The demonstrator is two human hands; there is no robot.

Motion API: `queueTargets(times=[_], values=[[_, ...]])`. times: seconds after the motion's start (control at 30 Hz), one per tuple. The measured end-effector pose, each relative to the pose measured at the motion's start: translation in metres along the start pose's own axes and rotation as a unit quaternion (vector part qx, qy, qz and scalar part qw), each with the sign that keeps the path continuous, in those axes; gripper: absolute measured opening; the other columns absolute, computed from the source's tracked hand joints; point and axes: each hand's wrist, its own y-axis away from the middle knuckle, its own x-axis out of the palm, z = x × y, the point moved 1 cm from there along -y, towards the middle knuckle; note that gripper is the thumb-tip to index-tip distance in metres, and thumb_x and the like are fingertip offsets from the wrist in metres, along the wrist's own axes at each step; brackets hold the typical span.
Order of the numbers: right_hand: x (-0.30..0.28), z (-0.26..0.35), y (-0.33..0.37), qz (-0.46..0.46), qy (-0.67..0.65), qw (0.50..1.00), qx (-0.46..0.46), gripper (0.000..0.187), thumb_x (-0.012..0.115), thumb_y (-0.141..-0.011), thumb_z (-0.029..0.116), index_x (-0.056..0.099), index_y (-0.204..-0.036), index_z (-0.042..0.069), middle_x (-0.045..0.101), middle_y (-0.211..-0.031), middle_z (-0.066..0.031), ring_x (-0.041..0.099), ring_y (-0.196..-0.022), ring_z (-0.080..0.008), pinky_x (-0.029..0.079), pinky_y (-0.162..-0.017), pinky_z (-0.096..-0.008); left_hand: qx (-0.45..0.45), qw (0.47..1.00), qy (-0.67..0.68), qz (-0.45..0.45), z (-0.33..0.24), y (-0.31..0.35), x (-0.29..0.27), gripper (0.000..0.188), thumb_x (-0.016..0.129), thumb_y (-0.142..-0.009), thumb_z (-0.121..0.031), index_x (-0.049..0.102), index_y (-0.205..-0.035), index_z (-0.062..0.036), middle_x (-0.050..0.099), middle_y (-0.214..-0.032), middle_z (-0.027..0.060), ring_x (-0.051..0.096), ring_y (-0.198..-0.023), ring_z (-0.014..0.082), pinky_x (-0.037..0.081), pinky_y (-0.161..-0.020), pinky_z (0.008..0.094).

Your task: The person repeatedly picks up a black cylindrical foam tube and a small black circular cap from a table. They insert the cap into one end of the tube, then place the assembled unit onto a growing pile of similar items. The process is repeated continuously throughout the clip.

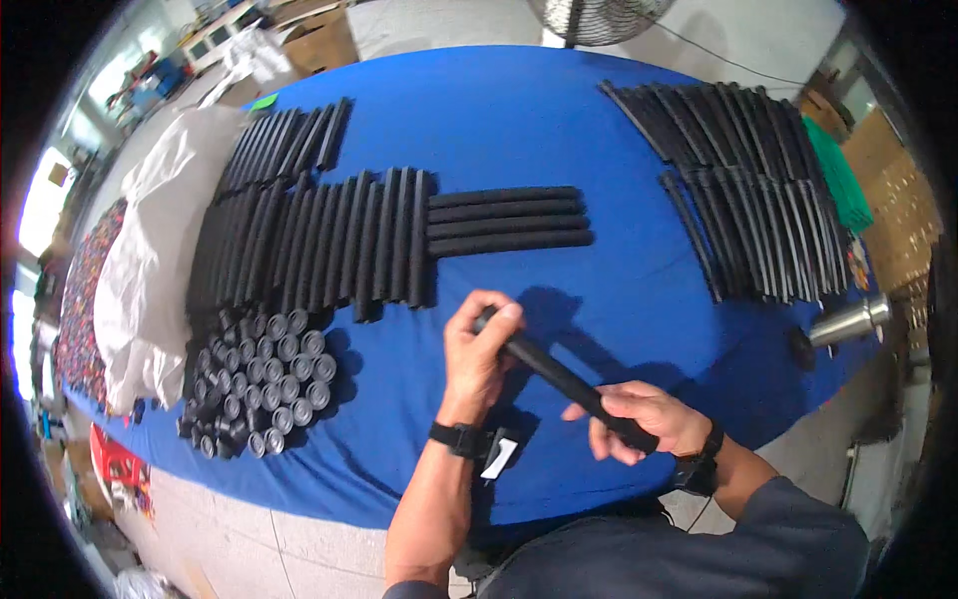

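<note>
A long black tube (555,373) slants between my hands above the blue cloth, its upper end to the left. My left hand (477,344) is closed round that upper end, the thumb lying along it. At the lower end my right hand (654,414) grips the tube, thumb above and fingers curled beneath. Just beyond my left hand, several similar black tubes (511,222) lie crosswise. To the left stands a close row of upright-lying black tubes (344,240). Round black caps (274,371) with ringed faces are heaped below that row.
A blue cloth (479,120) covers the table. Black rods (748,190) lie in two rows at the far right, by a metal cylinder (848,321) near the edge. A white sack (155,260) lies along the left side. Beyond the table stands a fan (599,20).
</note>
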Motion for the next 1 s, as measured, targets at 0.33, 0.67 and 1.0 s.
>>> queueTargets(times=[0.33, 0.67, 1.0], values=[[0.018, 0.006, 0.002, -0.048, 0.085, 0.995, -0.038, 0.039, 0.052, -0.106, 0.026, 0.057, -0.132, -0.003, 0.067, -0.080, -0.0111, 0.059, -0.056, -0.0115, 0.045, -0.049, -0.0232, -0.011, 1.000, -0.005, -0.004, 0.000, 0.001, -0.008, 0.017, 0.072, -0.095, -0.025, 0.066, -0.092, -0.0090, 0.058, -0.074, -0.0029, 0.046, -0.054, 0.0039, 0.030, -0.045, 0.0213], [0.018, 0.005, 0.000, -0.071, 0.107, 0.990, -0.059, 0.034, 0.047, -0.104, 0.017, 0.059, -0.126, -0.007, 0.069, -0.081, -0.0140, 0.061, -0.055, -0.0143, 0.048, -0.050, -0.0249, 0.004, 1.000, 0.000, 0.001, 0.002, -0.001, -0.010, 0.023, 0.074, -0.094, -0.029, 0.066, -0.092, -0.0076, 0.055, -0.072, -0.0058, 0.045, -0.057, 0.0031, 0.031, -0.048, 0.0224], [0.024, 0.021, 0.003, -0.162, 0.231, 0.957, -0.060, 0.031, 0.052, -0.103, 0.017, 0.059, -0.126, -0.004, 0.066, -0.078, -0.0081, 0.058, -0.058, -0.0098, 0.046, -0.051, -0.0234, 0.046, 0.995, -0.092, 0.006, -0.002, -0.002, -0.007, 0.025, 0.078, -0.091, -0.028, 0.066, -0.095, -0.0061, 0.054, -0.071, -0.0050, 0.047, -0.062, 0.0045, 0.036, -0.055, 0.0234]])
